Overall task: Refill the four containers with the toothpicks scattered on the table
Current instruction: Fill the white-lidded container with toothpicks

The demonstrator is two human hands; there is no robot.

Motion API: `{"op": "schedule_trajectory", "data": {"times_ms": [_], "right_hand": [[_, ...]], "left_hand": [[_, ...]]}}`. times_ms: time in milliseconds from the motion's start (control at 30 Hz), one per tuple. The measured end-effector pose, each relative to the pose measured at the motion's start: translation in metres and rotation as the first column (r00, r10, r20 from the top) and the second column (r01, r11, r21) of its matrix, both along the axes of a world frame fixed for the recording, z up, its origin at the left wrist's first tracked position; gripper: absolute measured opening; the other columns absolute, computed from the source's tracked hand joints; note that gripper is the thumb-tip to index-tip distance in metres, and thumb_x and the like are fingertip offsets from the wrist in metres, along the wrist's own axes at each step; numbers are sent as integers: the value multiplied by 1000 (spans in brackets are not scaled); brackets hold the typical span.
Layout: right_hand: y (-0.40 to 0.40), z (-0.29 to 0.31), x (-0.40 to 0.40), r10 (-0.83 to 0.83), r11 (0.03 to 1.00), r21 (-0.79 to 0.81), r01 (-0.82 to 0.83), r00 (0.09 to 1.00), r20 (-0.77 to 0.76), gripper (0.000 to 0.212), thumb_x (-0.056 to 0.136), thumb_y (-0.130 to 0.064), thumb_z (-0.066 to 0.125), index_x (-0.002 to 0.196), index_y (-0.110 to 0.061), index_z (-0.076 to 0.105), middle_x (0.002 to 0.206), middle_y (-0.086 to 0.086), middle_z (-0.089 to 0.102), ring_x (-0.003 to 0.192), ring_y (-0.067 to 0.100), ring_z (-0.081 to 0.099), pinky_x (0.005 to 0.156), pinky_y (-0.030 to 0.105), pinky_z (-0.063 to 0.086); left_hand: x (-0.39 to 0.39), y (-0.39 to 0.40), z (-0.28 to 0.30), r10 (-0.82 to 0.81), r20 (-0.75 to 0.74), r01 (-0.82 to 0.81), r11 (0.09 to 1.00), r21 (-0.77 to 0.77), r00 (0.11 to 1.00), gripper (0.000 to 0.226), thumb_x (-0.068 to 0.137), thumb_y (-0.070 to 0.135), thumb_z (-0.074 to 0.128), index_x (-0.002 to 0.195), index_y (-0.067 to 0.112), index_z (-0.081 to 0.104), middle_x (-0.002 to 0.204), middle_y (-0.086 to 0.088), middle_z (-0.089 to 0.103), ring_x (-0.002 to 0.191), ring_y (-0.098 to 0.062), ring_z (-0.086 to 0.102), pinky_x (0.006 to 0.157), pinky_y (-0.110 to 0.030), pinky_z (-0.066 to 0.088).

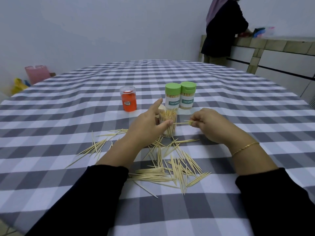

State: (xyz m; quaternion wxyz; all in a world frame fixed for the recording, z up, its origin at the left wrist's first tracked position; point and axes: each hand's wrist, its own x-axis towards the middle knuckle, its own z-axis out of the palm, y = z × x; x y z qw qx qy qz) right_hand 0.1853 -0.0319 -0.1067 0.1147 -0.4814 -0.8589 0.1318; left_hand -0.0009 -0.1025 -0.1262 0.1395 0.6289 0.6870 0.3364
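An open clear container point(167, 123), packed with upright toothpicks, stands at the table's middle. My left hand point(146, 126) is beside it on the left, thumb against its wall and forefinger stretched out. My right hand point(209, 124) pinches a small bundle of toothpicks point(183, 123) lying level, their tips reaching toward the container. Behind stand two green-lidded containers point(172, 97) point(187, 97) labelled TOOTHPICK, both full, and a clear-lidded orange container point(128, 99). Several loose toothpicks point(170, 166) lie scattered on the cloth in front of me.
The table carries a grey and white checked cloth point(68, 108). A person point(223, 29) stands at a tiled counter point(272, 45) at the back right. Pink and yellow bags point(36, 74) sit on the floor at the far left.
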Motion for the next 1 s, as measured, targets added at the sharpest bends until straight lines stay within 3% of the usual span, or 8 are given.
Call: {"op": "schedule_trajectory", "data": {"times_ms": [67,133,233,300,500,667,833,1000], "right_hand": [[1,1,1,-23,998,65,27,998,-54,14,97,-25,51,100,-22,65,98,-3,52,104,21,48,94,44,41],[-1,3,-1,-24,997,67,44,960,-279,13,96,-25,52,95,-21,64,97,-2,57,98,18,51,91,37,43],[-16,7,-12,-36,995,-90,-42,692,-721,13,96,-18,52,91,-21,63,89,-9,63,80,-1,57,69,11,43],[-23,7,-20,-90,979,-167,-115,492,-866,17,96,-13,51,89,-23,63,84,-12,65,69,-11,57,61,5,42],[-23,-1,-37,-319,888,-344,-306,131,-939,17,95,-15,51,86,-25,61,70,-18,65,68,-4,58,69,26,36],[-19,-11,-46,-418,826,-429,-366,114,-901,12,94,-18,53,95,-23,64,78,-14,67,74,2,58,74,30,34],[-19,-13,-47,-435,801,-426,-421,80,-897,13,93,-15,54,100,-18,65,84,-8,69,72,5,62,66,26,38],[-19,-13,-48,-424,796,-421,-435,96,-901,16,92,-15,54,105,-15,64,93,-2,65,82,10,61,65,26,45]], "left_hand": [[0,0,1,-4,10,4,1000,0,1000,81,89,45,63,153,34,14,145,-1,49,123,-20,53,98,-44,49],[1,-1,2,-16,9,16,1000,4,1000,82,89,43,64,153,34,15,144,1,49,121,-19,54,97,-42,50],[2,-2,2,-41,21,41,999,9,999,83,88,41,66,153,34,16,142,3,51,117,-16,56,94,-39,52],[4,-3,2,-49,20,48,999,18,999,83,87,41,67,153,34,16,142,5,50,115,-13,56,92,-34,52],[7,-3,-2,-44,-48,47,996,73,998,89,83,40,72,152,36,17,145,8,46,110,-5,51,76,-12,41],[8,-2,-4,-68,51,66,997,39,996,90,84,31,73,152,35,16,141,8,52,106,-4,58,86,-18,45],[8,-2,-3,-62,57,60,998,34,996,89,84,28,73,152,34,16,137,10,55,89,7,51,63,1,37],[7,0,-5,-78,82,74,996,42,994,90,83,28,74,153,33,16,135,9,56,97,1,55,73,-5,40]]}}
